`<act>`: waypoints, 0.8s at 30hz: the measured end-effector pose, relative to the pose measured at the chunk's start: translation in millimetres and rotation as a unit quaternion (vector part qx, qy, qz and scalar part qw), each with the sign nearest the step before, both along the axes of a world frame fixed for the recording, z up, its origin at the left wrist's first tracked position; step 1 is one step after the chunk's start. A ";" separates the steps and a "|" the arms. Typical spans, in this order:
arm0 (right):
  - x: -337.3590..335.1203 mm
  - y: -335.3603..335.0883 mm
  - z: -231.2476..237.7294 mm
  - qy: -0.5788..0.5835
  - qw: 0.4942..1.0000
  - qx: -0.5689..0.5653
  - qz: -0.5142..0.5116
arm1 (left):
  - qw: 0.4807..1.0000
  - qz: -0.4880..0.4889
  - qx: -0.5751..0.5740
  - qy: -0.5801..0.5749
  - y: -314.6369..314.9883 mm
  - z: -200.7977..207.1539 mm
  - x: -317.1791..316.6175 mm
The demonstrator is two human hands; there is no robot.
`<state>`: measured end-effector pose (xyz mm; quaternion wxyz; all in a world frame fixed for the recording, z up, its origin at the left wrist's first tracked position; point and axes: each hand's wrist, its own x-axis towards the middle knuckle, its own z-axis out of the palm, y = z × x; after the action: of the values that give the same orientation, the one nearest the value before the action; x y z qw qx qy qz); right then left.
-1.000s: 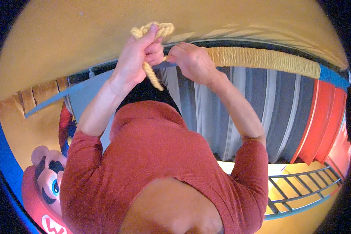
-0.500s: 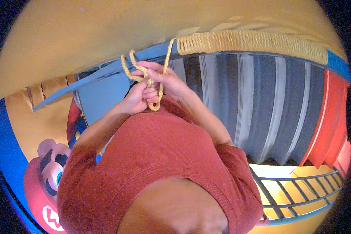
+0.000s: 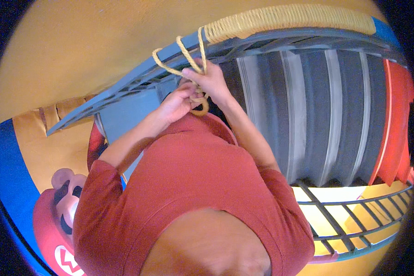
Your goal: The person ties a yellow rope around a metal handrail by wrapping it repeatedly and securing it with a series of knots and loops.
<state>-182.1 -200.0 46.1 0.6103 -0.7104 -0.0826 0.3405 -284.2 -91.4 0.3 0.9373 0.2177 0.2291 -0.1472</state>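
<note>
A yellow twisted rope (image 3: 186, 54) hangs in loose strands over the blue handrail (image 3: 138, 69), beside a section of rope wrapped tightly round the same rail (image 3: 290, 20). My right hand (image 3: 210, 83) is closed on the strands just below the rail, its thumb pointing left across them. Lower and to the left, my left hand (image 3: 179, 102) pinches the rope's lower part. A small loop (image 3: 200, 108) of the rope dangles under my fingers, in front of my red shirt. Where the strands cross between my hands is partly hidden by fingers.
Dark stairs with pale edge strips (image 3: 303, 115) descend on the right, bordered by a red side (image 3: 391, 124). A dark metal railing (image 3: 349, 202) stands at the lower right. A painted cartoon figure (image 3: 55, 225) is at the lower left, and an orange-yellow wall (image 3: 92, 41) lies beyond the handrail.
Both hands have moved right relative to my view. The loose strands now lie over the rail, spread apart and closer to the wrapped section. My right fingers have closed round the strands.
</note>
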 end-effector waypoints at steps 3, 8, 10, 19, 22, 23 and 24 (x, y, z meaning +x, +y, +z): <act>10.3 2.1 -31.6 -0.005 0.990 -0.104 0.098 | 0.975 -0.006 0.213 0.054 -20.7 17.2 -1.0; 12.9 -19.1 -55.6 -0.102 0.971 -0.117 0.183 | 0.967 -0.121 0.224 0.009 -8.8 14.3 -13.6; 6.9 -26.6 -43.6 -0.147 0.975 -0.096 0.137 | 0.897 -0.142 0.417 -0.025 5.8 22.4 -9.0; 4.0 -44.1 10.6 -0.080 0.995 -0.005 0.060 | 0.413 -0.184 0.843 -0.292 47.9 52.8 48.9; 3.5 -50.6 7.5 -0.129 0.990 -0.010 0.062 | 0.434 -0.246 0.829 -0.253 50.2 32.9 42.3; 2.8 -52.7 3.2 -0.157 0.986 -0.014 0.057 | 0.619 -0.224 0.721 -0.214 43.9 33.2 39.5; 1.3 -51.9 1.0 -0.172 0.984 -0.008 0.044 | 0.775 -0.192 0.580 -0.161 35.5 35.7 36.7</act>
<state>-180.9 -251.8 47.2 0.5659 -0.7588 -0.2151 0.2401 -247.4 -55.8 36.0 0.6091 0.7798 0.0703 -0.1266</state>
